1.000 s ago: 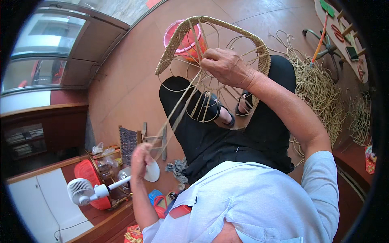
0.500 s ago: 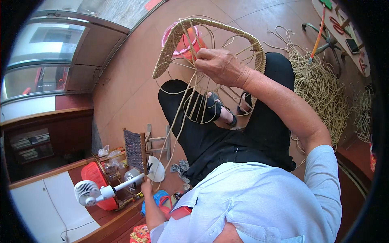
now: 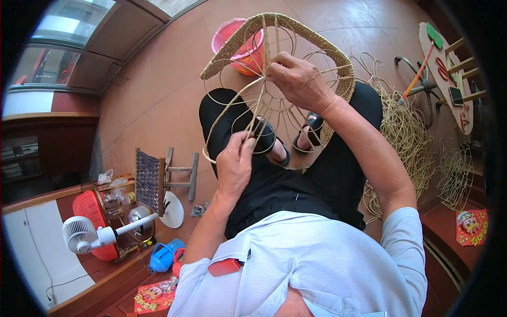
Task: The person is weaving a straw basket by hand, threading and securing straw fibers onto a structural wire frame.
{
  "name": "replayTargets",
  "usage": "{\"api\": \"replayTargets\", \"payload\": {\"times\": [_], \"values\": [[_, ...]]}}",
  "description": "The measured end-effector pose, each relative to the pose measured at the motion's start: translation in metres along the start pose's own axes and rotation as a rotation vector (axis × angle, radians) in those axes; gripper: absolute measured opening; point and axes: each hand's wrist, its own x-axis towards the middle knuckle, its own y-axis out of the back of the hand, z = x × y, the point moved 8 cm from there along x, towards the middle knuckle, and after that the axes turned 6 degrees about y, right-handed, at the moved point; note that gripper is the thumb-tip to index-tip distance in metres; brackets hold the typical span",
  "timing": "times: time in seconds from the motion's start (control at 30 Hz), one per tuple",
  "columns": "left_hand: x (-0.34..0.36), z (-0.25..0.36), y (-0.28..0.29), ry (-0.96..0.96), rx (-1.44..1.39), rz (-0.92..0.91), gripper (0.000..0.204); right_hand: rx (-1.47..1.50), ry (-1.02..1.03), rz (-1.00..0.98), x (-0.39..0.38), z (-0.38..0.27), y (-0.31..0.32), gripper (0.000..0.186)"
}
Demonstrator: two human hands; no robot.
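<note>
Over my knees stands a wire basket frame (image 3: 280,98) of rings and spokes, partly covered by a woven straw-coloured band (image 3: 311,35) along its far rim. My right hand (image 3: 301,82) is closed around strands of twisted cord near the frame's middle; the fingertips are partly hidden. Nearer to me, my left hand (image 3: 236,161) pinches cord strands between thumb and fingers. A loop of cord (image 3: 224,113) bows out to the left between the two hands. Both dark-trousered knees flank the frame.
A red bucket (image 3: 248,66) stands behind the frame. A large pile of loose cord (image 3: 404,148) lies on the right, below a table (image 3: 428,47) bearing scissors and a phone. On the left are a woven-seat stool (image 3: 150,179), a white fan (image 3: 79,233) and a blue jug (image 3: 163,256).
My left hand has come up from the lower left to the cord below the frame. The long strands that ran down to it now form a short loop. My right hand stays at the frame.
</note>
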Motion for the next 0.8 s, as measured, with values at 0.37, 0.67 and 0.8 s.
{"api": "replayTargets", "payload": {"times": [0.37, 0.67, 0.8], "values": [[-0.141, -0.368, 0.366, 0.521, 0.905, 0.317, 0.035, -0.033, 0.031, 0.015, 0.002, -0.001, 0.004, 0.019], [-0.195, -0.409, 0.636, 1.367, 1.554, 0.067, 0.032, -0.011, -0.075, 0.004, -0.003, 0.003, 0.002, 0.016], [-0.154, -0.321, 0.712, 1.224, 1.623, 0.708, 0.026, 0.037, -0.042, 0.08, -0.001, 0.002, 0.007, 0.016]]}}
